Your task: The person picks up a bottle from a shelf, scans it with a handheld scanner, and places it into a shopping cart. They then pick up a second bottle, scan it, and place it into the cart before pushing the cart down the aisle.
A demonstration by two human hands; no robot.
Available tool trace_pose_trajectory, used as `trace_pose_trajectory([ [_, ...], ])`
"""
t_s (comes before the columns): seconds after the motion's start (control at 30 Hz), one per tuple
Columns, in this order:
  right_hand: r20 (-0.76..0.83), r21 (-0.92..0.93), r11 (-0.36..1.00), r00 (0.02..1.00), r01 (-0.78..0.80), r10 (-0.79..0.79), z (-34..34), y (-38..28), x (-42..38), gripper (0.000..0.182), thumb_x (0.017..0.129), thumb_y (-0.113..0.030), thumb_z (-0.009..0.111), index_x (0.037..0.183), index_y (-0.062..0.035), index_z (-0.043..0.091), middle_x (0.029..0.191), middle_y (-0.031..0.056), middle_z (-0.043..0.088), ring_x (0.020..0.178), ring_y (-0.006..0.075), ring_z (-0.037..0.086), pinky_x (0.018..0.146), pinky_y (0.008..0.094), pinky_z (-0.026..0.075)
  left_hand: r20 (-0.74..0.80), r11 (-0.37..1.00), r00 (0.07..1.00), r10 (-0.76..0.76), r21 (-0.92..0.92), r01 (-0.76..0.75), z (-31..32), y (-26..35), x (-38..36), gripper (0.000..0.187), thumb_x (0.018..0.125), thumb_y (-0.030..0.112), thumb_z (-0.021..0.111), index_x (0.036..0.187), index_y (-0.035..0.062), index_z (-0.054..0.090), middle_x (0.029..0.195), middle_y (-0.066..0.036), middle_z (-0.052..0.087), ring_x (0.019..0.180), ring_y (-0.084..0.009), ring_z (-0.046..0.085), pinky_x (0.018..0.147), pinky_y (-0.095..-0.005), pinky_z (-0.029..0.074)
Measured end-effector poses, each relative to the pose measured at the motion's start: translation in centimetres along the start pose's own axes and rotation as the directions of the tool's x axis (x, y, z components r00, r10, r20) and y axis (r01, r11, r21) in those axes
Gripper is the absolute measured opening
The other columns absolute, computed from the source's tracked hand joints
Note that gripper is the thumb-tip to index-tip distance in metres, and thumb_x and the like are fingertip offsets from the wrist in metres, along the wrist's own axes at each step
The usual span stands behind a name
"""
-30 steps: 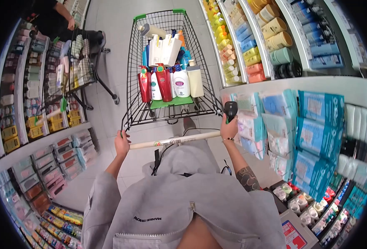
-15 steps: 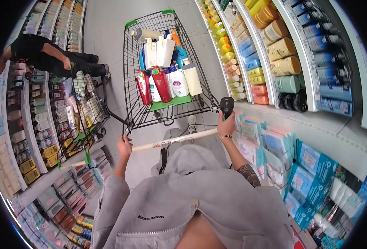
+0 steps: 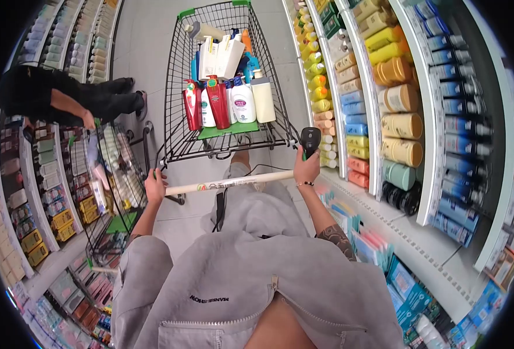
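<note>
My left hand (image 3: pixel 156 185) is wrapped round the left end of the cream-coloured handle bar (image 3: pixel 228 182) of a wire shopping cart (image 3: pixel 172 113). At the bar's other end, my right hand (image 3: pixel 307 168) is closed round a black handheld scanner (image 3: pixel 310 139), whose head points up and forward. Pump bottles stand in the cart on a green panel (image 3: pixel 228 129): red bottles (image 3: pixel 217 104), a white bottle with a purple label (image 3: pixel 243 104) and a cream bottle (image 3: pixel 263 99). White bottles (image 3: pixel 229 58) lie tilted behind them, with blue and orange ones partly hidden.
Shelves of bottles and tubs (image 3: pixel 401 102) line the right side, with hanging packets (image 3: pixel 405 279) below. On the left, a person in black (image 3: pixel 47 93) stands beside another loaded cart (image 3: pixel 114 174), before more shelves (image 3: pixel 53 52). Grey tiled floor (image 3: pixel 146 35) runs between.
My cart and I have moved forward along the aisle. The right shelves and the other cart slide back past me. Both hands keep their holds, and my left knee now shows.
</note>
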State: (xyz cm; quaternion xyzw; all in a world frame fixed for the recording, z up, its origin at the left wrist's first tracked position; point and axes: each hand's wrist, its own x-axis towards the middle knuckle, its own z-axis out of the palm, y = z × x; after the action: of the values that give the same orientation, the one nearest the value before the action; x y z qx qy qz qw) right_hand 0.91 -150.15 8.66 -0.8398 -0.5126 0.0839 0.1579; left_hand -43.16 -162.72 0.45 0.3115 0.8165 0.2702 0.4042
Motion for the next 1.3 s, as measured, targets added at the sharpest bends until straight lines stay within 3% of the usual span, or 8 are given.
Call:
trace_pose_trajectory([
  [0.2, 0.011, -0.068, 0.997, 0.999, -0.035, 0.035, 2.2, -3.4, 6.6, 0.048, 0.082, -0.039, 0.062, 0.106, 0.0011, 0.051, 0.093, 0.0199, 0.061, 0.086, 0.0378, 0.06, 0.072, 0.0463, 0.047, 0.016, 1.0, 1.0, -0.008, 0.005, 0.008, 0.8, 5.1, 6.0, 0.037, 0.098, 0.032, 0.041, 0.084, -0.0005, 0.051, 0.07, -0.009, 0.063, 0.054, -0.0169, 0.062, 0.049, -0.0288, 0.048],
  [0.47, -0.006, -0.069, 0.996, 0.999, -0.05, 0.049, 5.0, -9.8, 15.4, 0.048, 0.082, -0.043, 0.061, 0.104, -0.0004, 0.052, 0.088, 0.0203, 0.062, 0.081, 0.0385, 0.061, 0.07, 0.0478, 0.047, 0.011, 0.998, 1.0, -0.028, 0.063, 0.027, 1.7, 12.0, 14.8, 0.036, 0.097, 0.034, 0.039, 0.094, 0.0005, 0.051, 0.075, -0.01, 0.066, 0.057, -0.022, 0.065, 0.055, -0.034, 0.05],
  [0.63, -0.033, -0.056, 0.997, 0.998, -0.056, 0.055, 7.1, -13.3, 19.8, 0.047, 0.082, -0.041, 0.061, 0.103, 0.0, 0.053, 0.089, 0.0206, 0.062, 0.082, 0.0391, 0.061, 0.07, 0.0479, 0.047, 0.016, 0.996, 0.997, -0.078, 0.055, 0.077, 1.9, 15.0, 20.5, 0.037, 0.097, 0.035, 0.039, 0.09, 0.0013, 0.053, 0.075, -0.009, 0.066, 0.057, -0.0204, 0.065, 0.057, -0.0335, 0.05],
  [1.2, -0.083, -0.017, 0.999, 0.996, -0.034, 0.033, 13.5, -26.2, 34.5, 0.047, 0.081, -0.04, 0.062, 0.104, -0.0004, 0.051, 0.086, 0.0191, 0.062, 0.08, 0.0382, 0.061, 0.069, 0.0468, 0.047, -0.004, 0.999, 1.0, -0.002, -0.046, 0.002, 1.2, 26.6, 39.2, 0.035, 0.097, 0.031, 0.043, 0.086, -0.0004, 0.054, 0.072, -0.01, 0.066, 0.056, -0.0183, 0.065, 0.049, -0.0316, 0.047],
  [1.27, -0.021, -0.026, 0.992, 0.992, -0.122, 0.122, 13.6, -28.1, 35.9, 0.048, 0.081, -0.039, 0.062, 0.106, -0.0002, 0.051, 0.088, 0.0194, 0.062, 0.082, 0.0381, 0.061, 0.069, 0.0467, 0.047, -0.003, 0.999, 1.0, 0.026, 0.039, -0.025, 1.2, 27.2, 41.6, 0.033, 0.097, 0.03, 0.042, 0.087, 0.0, 0.054, 0.072, -0.009, 0.066, 0.055, -0.0186, 0.065, 0.05, -0.0318, 0.048],
  [1.3, -0.015, -0.036, 0.995, 0.995, -0.094, 0.094, 13.7, -29.1, 36.8, 0.048, 0.081, -0.039, 0.062, 0.107, -0.0001, 0.051, 0.089, 0.0196, 0.062, 0.083, 0.0382, 0.061, 0.07, 0.0467, 0.047, 0.011, 0.998, 0.999, 0.03, 0.056, -0.031, 0.6, 28.2, 42.1, 0.033, 0.097, 0.03, 0.042, 0.087, 0.0, 0.054, 0.072, -0.009, 0.066, 0.055, -0.0186, 0.065, 0.05, -0.0318, 0.048],
])
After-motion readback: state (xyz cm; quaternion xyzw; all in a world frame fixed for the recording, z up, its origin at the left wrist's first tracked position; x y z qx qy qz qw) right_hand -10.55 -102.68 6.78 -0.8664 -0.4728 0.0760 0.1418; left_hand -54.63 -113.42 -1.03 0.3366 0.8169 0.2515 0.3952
